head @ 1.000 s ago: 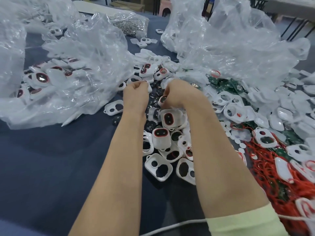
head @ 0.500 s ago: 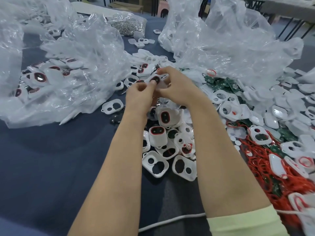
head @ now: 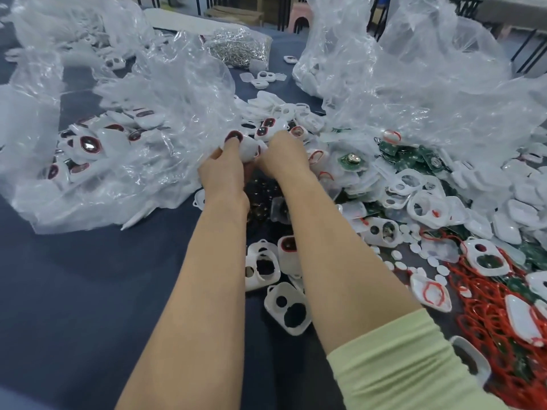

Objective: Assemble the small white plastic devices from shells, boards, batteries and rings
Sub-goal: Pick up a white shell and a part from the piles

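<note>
At the far left, a crinkled clear plastic bag [head: 165, 119] lies open on the dark blue cloth [head: 74, 291]. Inside it the finished devices [head: 88, 146] are piled: small rounded white bodies, each with a glossy dark window framed by a thin red line. Just to the right of the bag mouth, the left hand [head: 223, 173] has its fingers curled around one device [head: 248, 149]. The right hand [head: 282, 156] grips the same piece from the other side, so it is held between both hands, above the table and near the bag. It seems the two halves are being pressed together, or the piece is being checked before it goes into the bag; I cannot tell which. To do this well, the pressure should go evenly around the edge, so that the hard, smooth plastic snaps shut without a gap and the soft ring is not pinched out of its groove. Below the forearms lie empty shells [head: 285, 290], matte white frames with one small round hole and one bigger hole. Further right are the green boards [head: 414, 152], flat and thin, and at the far right the red rings [head: 488, 306], thin rubbery loops in a tangled heap.
</note>
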### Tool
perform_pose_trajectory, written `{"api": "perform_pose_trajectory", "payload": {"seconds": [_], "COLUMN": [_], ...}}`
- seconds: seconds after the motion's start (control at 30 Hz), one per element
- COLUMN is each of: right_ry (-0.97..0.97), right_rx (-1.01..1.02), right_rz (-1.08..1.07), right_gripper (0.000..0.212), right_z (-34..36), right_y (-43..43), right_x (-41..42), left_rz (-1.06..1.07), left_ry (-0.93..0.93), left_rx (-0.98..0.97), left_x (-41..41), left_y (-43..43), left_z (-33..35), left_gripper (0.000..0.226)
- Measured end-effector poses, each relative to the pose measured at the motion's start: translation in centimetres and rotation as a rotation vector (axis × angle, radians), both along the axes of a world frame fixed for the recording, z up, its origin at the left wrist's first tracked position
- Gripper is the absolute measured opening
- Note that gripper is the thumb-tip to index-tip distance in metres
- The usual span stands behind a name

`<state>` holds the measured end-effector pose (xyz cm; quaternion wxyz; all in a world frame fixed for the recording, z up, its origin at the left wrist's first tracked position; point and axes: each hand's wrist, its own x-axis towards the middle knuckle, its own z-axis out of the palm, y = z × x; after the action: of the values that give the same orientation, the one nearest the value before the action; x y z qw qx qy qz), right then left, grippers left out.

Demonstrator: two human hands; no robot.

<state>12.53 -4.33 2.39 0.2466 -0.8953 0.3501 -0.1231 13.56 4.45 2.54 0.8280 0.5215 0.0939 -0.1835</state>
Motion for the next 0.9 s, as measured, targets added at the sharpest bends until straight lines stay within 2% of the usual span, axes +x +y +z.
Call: {"api": "perform_pose_trajectory", "payload": {"seconds": [0.2, 0.33, 0.43, 0.47, 0.53, 0.6, 0.67, 0.73, 0.9], "right_ry": [-0.376, -0.338, -0.377, -0.395, -0.451, -0.492, -0.458, -0.412, -0.434], "right_rx": [0.309, 0.355, 0.346, 0.349, 0.418, 0.461, 0.517, 0.587, 0.665], "right_rz": [-0.171, -0.235, -0.258, -0.262, -0.252, -0.209, -0.111, -0.043, 0.004], "right_gripper": [0.019, 0.011, 0.036, 0.039, 0.032, 0.011, 0.024, 0.031, 0.015], "right_z": [1.9, 1.2, 0.8, 0.6, 1.0, 1.4, 1.9, 2.1, 2.0], "right_y": [-3.5, -3.6, -3.0, -3.0, -2.8, -2.6, -2.3, -1.9, -1.0], "right_x": [1.1, 1.7, 1.1, 0.9, 0.0, -1.3, -3.0, -4.7, -7.9], "left_rz": [-0.065, -0.089, -0.118, -0.127, -0.15, -0.17, -0.163, -0.148, -0.13], "left_ry": [-0.011, 0.001, -0.037, -0.059, -0.11, -0.169, -0.252, -0.316, -0.297], "left_rx": [0.023, 0.003, 0.043, 0.062, 0.099, 0.137, 0.203, 0.239, 0.172], "left_x": [0.7, 0.7, 0.3, 0.2, 0.0, -0.4, -1.0, -1.7, -3.8], "left_y": [-1.1, -1.5, -1.5, -1.5, -1.5, -1.5, -1.7, -1.9, -1.9], "left_z": [-0.6, -0.7, -0.8, -0.9, -0.9, -0.8, -0.8, -1.0, -1.5], "left_gripper": [0.012, 0.025, 0.003, 0.012, 0.019, 0.015, 0.008, 0.011, 0.023]}}
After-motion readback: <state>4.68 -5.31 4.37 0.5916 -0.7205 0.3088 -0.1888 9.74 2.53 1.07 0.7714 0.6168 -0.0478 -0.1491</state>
